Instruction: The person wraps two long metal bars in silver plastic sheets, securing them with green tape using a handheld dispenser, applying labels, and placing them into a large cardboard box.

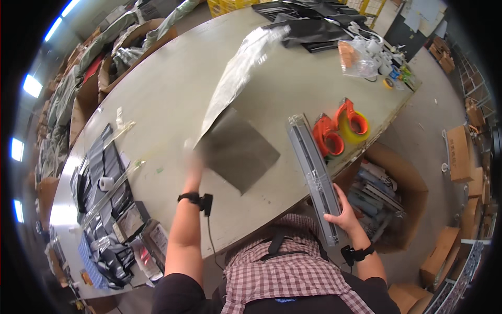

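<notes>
My left hand is smeared by motion at the near left corner of a large grey plastic bag, its fingers closed on that edge. The bag's dark part spreads over the table, while a shiny, blurred stretch reaches away toward the far side. In my right hand is a long, narrow grey package wrapped in clear film, gripped near its close end. It sticks out over the table's near edge, tilted away to the left. Two orange tape dispensers stand just right of the package's far end.
Dark plastic bags lie at the table's far end, beside white bottles. More bags and a small white roll sit at the left. An open carton of wrapped packages stands below the right edge. A cord hangs from my left wrist strap.
</notes>
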The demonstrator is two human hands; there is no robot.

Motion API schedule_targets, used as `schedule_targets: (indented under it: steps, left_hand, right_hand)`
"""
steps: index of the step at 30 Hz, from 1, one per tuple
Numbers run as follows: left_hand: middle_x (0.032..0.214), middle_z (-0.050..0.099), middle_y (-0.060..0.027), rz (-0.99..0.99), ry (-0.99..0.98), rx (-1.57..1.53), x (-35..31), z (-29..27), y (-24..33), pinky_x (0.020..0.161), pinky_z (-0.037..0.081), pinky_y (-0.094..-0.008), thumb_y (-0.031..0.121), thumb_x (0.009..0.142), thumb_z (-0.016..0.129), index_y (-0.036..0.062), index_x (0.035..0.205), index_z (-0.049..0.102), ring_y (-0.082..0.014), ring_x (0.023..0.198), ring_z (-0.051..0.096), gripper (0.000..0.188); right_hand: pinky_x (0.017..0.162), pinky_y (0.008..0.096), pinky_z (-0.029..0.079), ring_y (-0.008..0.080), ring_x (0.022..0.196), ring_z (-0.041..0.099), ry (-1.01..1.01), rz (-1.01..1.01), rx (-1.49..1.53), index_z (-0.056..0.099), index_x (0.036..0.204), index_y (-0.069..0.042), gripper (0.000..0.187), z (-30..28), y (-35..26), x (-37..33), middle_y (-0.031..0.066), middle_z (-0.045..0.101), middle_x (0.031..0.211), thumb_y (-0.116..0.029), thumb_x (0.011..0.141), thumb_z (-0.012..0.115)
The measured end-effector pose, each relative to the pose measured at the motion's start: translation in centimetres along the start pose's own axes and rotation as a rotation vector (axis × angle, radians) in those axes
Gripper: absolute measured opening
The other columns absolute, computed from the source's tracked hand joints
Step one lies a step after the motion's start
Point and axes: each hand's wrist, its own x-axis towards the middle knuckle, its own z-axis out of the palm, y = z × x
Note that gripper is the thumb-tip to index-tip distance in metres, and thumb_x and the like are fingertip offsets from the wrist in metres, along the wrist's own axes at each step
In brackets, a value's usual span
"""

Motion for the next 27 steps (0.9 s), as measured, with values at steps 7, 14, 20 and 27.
schedule_targets:
  steps: [7,14,20,27]
  left_hand:
    - [0.139,0.032,-0.0140,0.081,-0.156,0.745,-6.5,-8.7,5.7,0.099,0.031,-0.0443,0.023,0.068,0.073,0.0284,0.133,0.043,-0.0348,0.121,0.035,0.072]
    - [0.113,0.050,-0.0139,0.396,-0.881,0.445,-13.8,-4.7,11.2,0.093,0.038,-0.0379,0.031,0.072,0.068,0.0071,0.113,0.055,-0.0287,0.102,0.046,0.050]
    - [0.111,0.053,-0.0147,0.364,-0.480,0.591,-16.3,-4.5,10.4,0.089,0.042,-0.0309,0.039,0.064,0.071,-0.0004,0.109,0.055,-0.0267,0.101,0.049,0.062]
    - [0.120,0.053,-0.0179,0.648,-0.464,0.880,-16.7,-4.5,7.3,0.094,0.041,-0.0305,0.013,0.076,0.055,-0.0041,0.120,0.050,-0.0272,0.106,0.051,0.048]
  right_hand:
    - [0.098,0.0320,0.035,0.0203,0.116,0.046,-0.152,0.001,-0.049,0.020,0.143,-0.006,0.099,2.1,-1.0,0.7,0.0137,0.043,0.131,-0.020,0.064,0.077]
    - [0.095,0.0306,0.038,0.0189,0.110,0.050,-0.320,0.197,-0.005,0.021,0.142,-0.004,0.097,7.5,-1.7,2.4,0.0161,0.048,0.122,-0.014,0.065,0.078]
    - [0.093,0.0284,0.039,0.0146,0.106,0.051,-0.484,0.405,0.053,0.035,0.133,0.002,0.083,6.7,-3.5,3.1,0.0089,0.051,0.118,-0.028,0.068,0.076]
    - [0.094,0.0290,0.038,0.0150,0.107,0.049,-0.532,0.350,0.059,0.034,0.132,0.004,0.089,5.8,-4.2,0.9,0.0092,0.051,0.118,-0.038,0.065,0.076]
